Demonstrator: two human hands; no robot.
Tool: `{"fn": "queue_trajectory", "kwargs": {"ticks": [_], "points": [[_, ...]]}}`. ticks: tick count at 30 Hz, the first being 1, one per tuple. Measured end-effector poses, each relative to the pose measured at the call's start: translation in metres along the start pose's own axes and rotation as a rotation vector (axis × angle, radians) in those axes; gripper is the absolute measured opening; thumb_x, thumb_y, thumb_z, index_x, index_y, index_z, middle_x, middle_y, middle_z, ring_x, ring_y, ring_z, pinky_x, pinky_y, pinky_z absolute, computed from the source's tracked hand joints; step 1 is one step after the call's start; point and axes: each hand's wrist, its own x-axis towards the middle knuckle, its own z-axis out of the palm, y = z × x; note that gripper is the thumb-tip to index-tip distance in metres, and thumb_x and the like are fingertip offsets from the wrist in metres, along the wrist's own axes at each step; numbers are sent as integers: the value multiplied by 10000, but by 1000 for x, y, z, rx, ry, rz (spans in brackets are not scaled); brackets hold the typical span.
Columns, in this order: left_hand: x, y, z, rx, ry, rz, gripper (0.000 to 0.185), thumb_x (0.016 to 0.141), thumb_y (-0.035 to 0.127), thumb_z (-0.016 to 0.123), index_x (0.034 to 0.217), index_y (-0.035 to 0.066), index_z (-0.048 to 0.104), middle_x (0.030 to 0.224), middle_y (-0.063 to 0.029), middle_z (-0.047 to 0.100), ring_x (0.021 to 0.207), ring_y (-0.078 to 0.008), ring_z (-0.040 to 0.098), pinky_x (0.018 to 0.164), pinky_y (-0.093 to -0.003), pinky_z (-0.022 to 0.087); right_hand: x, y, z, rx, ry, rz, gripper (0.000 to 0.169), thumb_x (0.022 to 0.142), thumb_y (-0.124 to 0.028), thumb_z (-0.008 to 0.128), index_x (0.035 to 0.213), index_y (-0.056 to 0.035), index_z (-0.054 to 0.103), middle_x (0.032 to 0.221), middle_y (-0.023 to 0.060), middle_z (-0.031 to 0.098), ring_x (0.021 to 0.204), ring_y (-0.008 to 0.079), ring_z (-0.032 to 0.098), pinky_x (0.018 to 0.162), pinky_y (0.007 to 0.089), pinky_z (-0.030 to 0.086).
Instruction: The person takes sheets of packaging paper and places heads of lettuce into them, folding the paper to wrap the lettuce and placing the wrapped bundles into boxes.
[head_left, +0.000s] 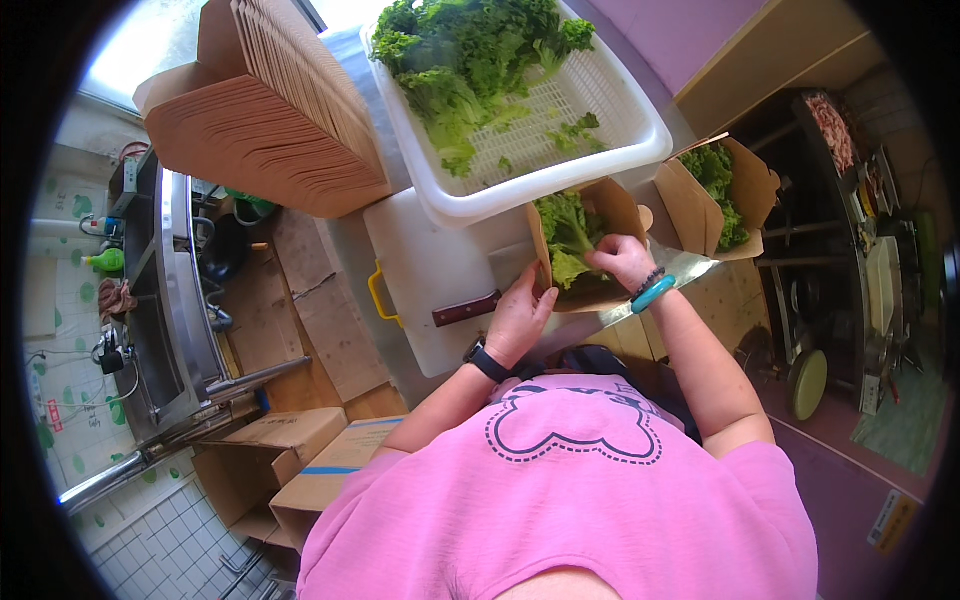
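Observation:
My left hand (519, 313) steadies the near left wall of an open kraft paper takeout box (606, 204). Inside that box, my right hand (627, 259) pinches the stem end of a frilly green lettuce leaf (571, 232). More lettuce lies under and around the leaf, and the box's bottom is hidden. Beside my left hand rests a knife with a dark red handle (466, 308), on a white cutting board (420, 247) with a yellow handle (381, 292). Part of its blade is covered by my hand and the box.
A white plastic basket (544, 182) of curly lettuce (480, 67) stands beyond the box. Nested kraft boxes (262, 142) are stacked at left. Another kraft box (686, 202) with lettuce sits at right. Cardboard cartons (300, 442) and a metal sink unit (161, 300) are on the left.

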Motion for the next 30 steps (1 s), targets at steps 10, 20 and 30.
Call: {"fn": "queue_trajectory", "kwargs": {"ticks": [10, 20, 30], "points": [[2, -1, 14, 136, 148, 102, 390, 887, 205, 539, 1203, -16, 486, 827, -196, 608, 660, -297, 583, 638, -362, 476, -12, -34, 9, -934, -57, 11, 505, 735, -416, 695, 985, 7, 581, 904, 198, 631, 926, 340, 612, 804, 403, 496], [6, 2, 27, 229, 215, 126, 298, 878, 201, 518, 1071, -24, 553, 962, -257, 599, 893, -415, 570, 776, -447, 464, 14, -10, 19, -964, -158, -106, 755, 800, -388, 599, 1425, -115, 273, 1500, 213, 83, 1361, 401, 174, 1076, 467, 250], [9, 5, 36, 343, 194, 87, 243, 874, 192, 474, 932, -20, 576, 861, -257, 607, 795, -419, 586, 711, -479, 473, -14, -23, -9, -666, -282, -433, 374, 832, -322, 536, 1107, -79, 610, 1107, 196, 582, 1068, 353, 507, 953, 410, 390]]}}
